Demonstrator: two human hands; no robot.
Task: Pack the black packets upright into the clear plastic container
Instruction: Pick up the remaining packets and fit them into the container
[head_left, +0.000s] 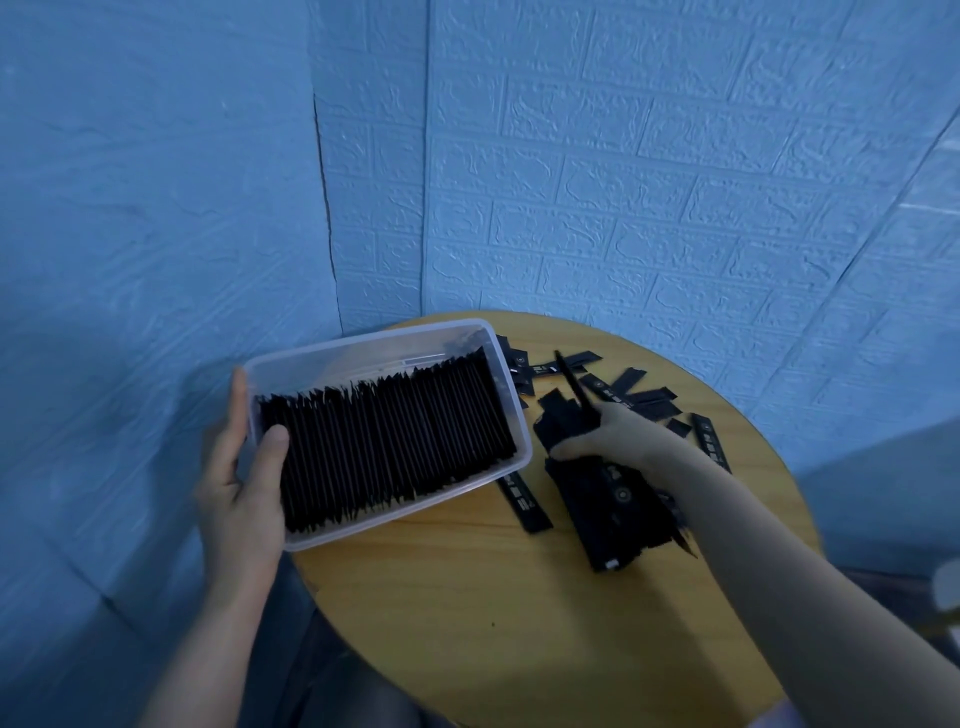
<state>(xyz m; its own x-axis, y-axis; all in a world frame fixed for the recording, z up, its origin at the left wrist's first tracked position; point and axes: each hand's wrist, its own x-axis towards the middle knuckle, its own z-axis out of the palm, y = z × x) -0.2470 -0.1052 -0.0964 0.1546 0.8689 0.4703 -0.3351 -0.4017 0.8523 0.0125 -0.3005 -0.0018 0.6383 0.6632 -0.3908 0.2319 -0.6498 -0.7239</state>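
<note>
Holding the container (387, 434) with my left hand (241, 483) while my right hand (592, 434) grips a bundle of packets (605, 499).

My left hand curls round the container's near-left corner at 9 o'clock, thumb hooked over the rim and resting on the packed row (384, 441), fingers behind the outer wall. The container sits tilted, partly hanging off the round desk (493, 597) at its 10 o'clock edge, and it is nearly full of packets standing on edge, with a bare strip along its far wall. My right hand is closed round the bundle just right of the container, near the desk's centre. Loose packets (639, 397) lie flat and scattered toward 1 o'clock, and one strip (524, 501) lies just under the container's near-right corner.
</note>
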